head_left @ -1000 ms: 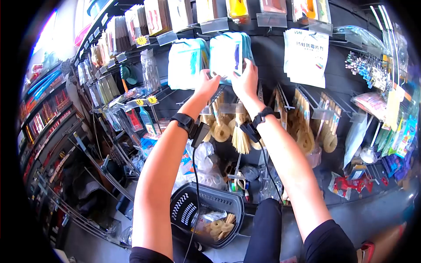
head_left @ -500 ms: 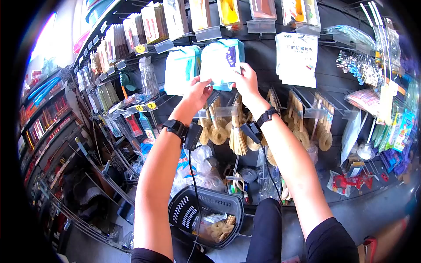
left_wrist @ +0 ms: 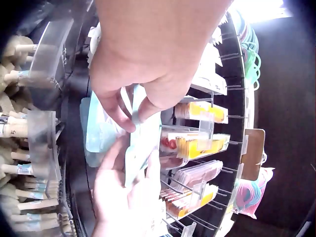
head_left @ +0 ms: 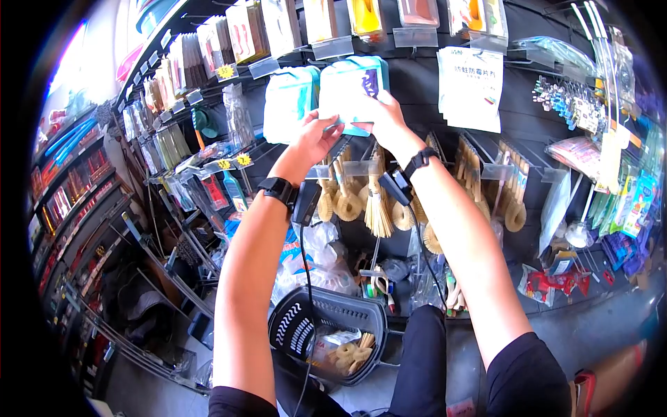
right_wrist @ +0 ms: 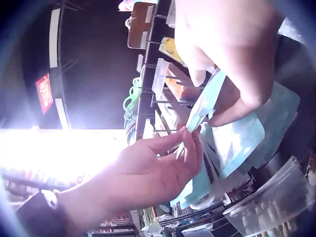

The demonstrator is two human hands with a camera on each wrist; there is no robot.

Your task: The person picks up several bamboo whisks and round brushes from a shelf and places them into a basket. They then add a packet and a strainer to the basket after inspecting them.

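Both hands are at a flat white packet (head_left: 340, 87) with light-blue edges and a dark purple picture, in front of the rack in the head view. My left hand (head_left: 316, 137) pinches its lower edge between thumb and fingers. At the lower right corner, my right hand (head_left: 388, 124) pinches it too. Seen nearly edge-on in the left wrist view, the packet (left_wrist: 140, 143) lies between the two hands. More light-blue packets (right_wrist: 242, 140) hang close behind it in the right wrist view. A similar stack (head_left: 286, 104) hangs just left of the held one.
Below the hands hang wooden-handled brushes (head_left: 379, 208) on hooks. A dark plastic basket (head_left: 375, 316) on the floor holds brushes and a bagged item. White printed packets (head_left: 470, 90) hang to the right. Packaged goods (head_left: 319, 21) line the row above, behind clear label holders.
My right hand has slid from the packet's right edge to its lower right corner. The left hand's fingers have shifted along the lower edge, and the front packet shows more fully.
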